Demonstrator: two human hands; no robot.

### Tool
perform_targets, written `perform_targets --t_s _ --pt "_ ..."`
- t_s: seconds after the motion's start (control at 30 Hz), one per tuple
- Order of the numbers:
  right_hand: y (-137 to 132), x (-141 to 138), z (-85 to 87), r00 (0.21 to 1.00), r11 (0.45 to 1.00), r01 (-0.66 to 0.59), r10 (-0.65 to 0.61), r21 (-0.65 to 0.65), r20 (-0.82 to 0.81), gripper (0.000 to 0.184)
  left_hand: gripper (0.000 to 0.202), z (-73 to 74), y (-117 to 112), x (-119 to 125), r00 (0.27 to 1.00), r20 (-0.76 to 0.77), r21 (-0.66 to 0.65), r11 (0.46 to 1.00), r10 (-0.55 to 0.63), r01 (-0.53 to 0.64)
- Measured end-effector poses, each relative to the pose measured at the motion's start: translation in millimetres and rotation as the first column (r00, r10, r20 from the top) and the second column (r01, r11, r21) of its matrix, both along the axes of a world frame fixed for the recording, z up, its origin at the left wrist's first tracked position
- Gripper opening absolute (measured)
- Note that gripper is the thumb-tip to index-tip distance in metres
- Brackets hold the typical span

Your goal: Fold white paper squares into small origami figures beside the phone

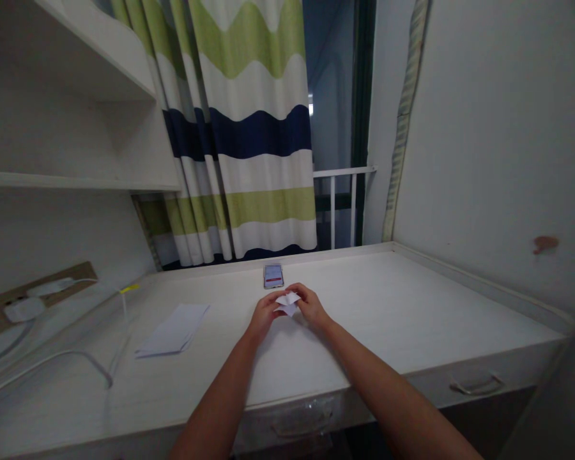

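Left hand (264, 316) and right hand (310, 305) are pinching a folded white paper (287, 303) over a white desk (388, 306), phone (273, 276) just behind, spare sheets (172, 330) off left.

Small folded white paper (287, 304), pointed corners

White desk (402, 300) w/ shelves (67, 182) — striped curtain (253, 137) by dark window (330, 115)

A white wood-grain desk (412, 306) bears it all; a smartphone (273, 276) lies face up near the far edge, mid-desk; a stack of white paper (172, 330) lies left of centre; a white cable (62, 364) trails across the near left.
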State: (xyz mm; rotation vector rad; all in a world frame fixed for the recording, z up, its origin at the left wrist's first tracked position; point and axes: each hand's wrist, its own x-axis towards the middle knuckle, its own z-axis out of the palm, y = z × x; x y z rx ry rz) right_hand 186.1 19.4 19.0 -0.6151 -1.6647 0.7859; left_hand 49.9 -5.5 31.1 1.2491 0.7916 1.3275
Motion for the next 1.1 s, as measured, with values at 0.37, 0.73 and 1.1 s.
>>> perform_targets --t_s 0.37,0.73,1.1 --pt "-1.3 2.4 3.4 0.988 0.983 -0.151 0.146 -0.102 -0.057 0.028 0.032 -0.4 0.9 -3.2 0.997 0.071 -0.039 0.999 0.013 -0.01" --pt "10.7 2.5 -1.4 0.997 0.963 0.034 -0.052 -0.266 -0.059 0.024 0.05 0.1 -4.8 1.1 0.991 -0.134 0.053 0.998 -0.02 0.027" --pt "12.3 6.3 -1.4 0.993 0.968 0.036 -0.063 -0.25 -0.098 0.023 0.029 -8.6 8.8 -1.7 0.981 -0.138 -0.004 0.99 0.139 -0.14"
